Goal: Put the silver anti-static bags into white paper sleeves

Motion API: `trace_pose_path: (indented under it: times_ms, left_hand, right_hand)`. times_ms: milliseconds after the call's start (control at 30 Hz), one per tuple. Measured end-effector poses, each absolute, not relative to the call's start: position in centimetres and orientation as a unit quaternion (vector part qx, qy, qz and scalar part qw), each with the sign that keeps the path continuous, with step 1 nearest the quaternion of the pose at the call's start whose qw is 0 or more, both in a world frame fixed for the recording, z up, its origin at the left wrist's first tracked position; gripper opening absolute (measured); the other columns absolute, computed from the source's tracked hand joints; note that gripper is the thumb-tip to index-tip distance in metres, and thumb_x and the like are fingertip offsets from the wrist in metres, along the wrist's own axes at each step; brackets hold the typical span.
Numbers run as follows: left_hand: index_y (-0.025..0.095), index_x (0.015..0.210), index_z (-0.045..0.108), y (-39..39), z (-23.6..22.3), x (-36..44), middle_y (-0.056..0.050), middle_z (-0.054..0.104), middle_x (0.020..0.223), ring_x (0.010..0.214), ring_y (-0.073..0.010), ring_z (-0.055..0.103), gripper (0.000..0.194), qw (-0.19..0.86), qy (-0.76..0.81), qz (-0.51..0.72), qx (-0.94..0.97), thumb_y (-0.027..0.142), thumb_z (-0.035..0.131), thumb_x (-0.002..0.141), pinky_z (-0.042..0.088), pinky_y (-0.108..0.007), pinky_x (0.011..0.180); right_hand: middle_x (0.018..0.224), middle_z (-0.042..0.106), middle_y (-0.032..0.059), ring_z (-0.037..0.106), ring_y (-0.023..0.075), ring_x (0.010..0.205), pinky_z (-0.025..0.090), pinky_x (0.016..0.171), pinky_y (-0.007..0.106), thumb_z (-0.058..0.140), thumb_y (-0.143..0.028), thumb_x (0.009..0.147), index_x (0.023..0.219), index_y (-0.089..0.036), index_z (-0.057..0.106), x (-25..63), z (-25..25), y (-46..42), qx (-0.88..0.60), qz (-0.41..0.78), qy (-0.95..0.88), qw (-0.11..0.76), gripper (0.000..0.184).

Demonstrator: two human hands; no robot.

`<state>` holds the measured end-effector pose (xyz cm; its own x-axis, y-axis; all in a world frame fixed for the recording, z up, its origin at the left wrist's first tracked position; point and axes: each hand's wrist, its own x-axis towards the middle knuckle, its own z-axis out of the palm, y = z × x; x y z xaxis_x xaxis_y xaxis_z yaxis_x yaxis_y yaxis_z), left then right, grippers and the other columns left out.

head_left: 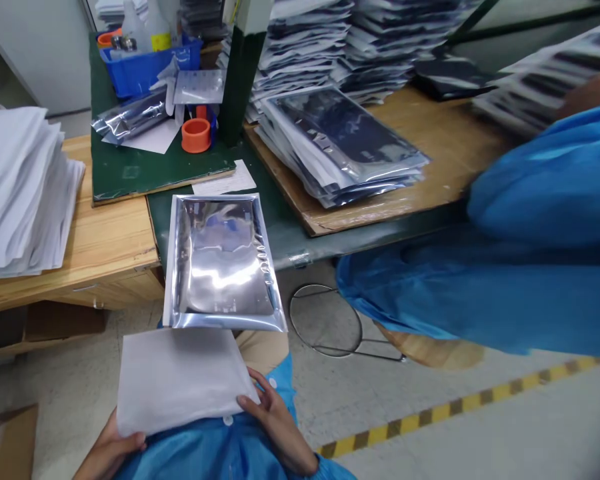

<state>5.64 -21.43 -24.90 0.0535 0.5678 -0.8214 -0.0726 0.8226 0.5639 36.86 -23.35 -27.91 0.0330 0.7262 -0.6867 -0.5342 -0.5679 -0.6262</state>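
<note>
White sheet (180, 377), held just off the near edge of the worktop (281, 235), is grasped at its near corners by the left hand (111, 445) and the right hand (276, 417), presumably to keep it flat. Silver pouch (223, 267) appears to be laid overhanging that edge, probably for easy reach.

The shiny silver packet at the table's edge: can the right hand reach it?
Probably yes: the right hand is near the silver packet, which nothing covers. But that hand holds the white paper, so it may have to let go first.
</note>
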Motion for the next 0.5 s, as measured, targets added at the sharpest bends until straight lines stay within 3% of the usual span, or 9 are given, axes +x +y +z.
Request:
trace_pose_path:
  times_ms: [133, 267, 367, 500]
  left_hand:
    - [0.014, 0.107, 0.063, -20.6, -24.8, 6.9, -0.006, 0.07, 0.091, 0.078, -0.0208, 0.063, 0.065, 0.64, 0.697, 0.262, 0.193, 0.037, 0.088, 0.052, 0.049, -0.025, 0.057]
    - [0.013, 0.089, 0.067, -20.4, -26.3, 8.7, -0.006, 0.07, 0.086, 0.075, -0.0192, 0.064, 0.05, 0.593, 0.737, 0.292, 0.144, 0.039, 0.087, 0.052, 0.052, -0.024, 0.059]
    - [0.015, 0.081, 0.066, -20.7, -27.2, 9.3, -0.006, 0.071, 0.088, 0.081, -0.0209, 0.067, 0.038, 0.566, 0.763, 0.297, 0.094, 0.033, 0.086, 0.054, 0.054, -0.026, 0.067]
    - [0.014, 0.092, 0.066, -21.4, -26.5, 8.3, -0.009, 0.072, 0.096, 0.089, -0.0254, 0.067, 0.05, 0.621, 0.732, 0.256, 0.114, 0.034, 0.088, 0.052, 0.055, -0.031, 0.079]
  right_hand:
    - [0.078, 0.079, 0.0039, 0.07, 0.0208, 0.062, 0.055, 0.063, 0.032, 0.089, -0.039, 0.051, 0.107, -0.019, 0.06, 36.5, -28.7, -21.8, -0.566, 0.685, -0.093, 0.449, 0.066]
    - [0.049, 0.07, -0.0016, 0.057, 0.0137, 0.037, 0.047, 0.044, 0.026, 0.087, -0.047, 0.051, 0.08, -0.017, 0.067, 35.5, -30.2, -21.4, -0.612, 0.647, -0.08, 0.448, 0.046]
    - [0.043, 0.065, -0.003, 0.056, 0.0144, 0.037, 0.046, 0.043, 0.026, 0.084, -0.052, 0.052, 0.065, -0.018, 0.065, 35.2, -30.8, -21.6, -0.627, 0.633, -0.073, 0.448, 0.041]
    - [0.065, 0.076, 0.0019, 0.071, 0.0214, 0.057, 0.057, 0.06, 0.033, 0.084, -0.05, 0.053, 0.084, -0.017, 0.068, 36.2, -30.5, -22.4, -0.606, 0.667, -0.06, 0.428, 0.048]
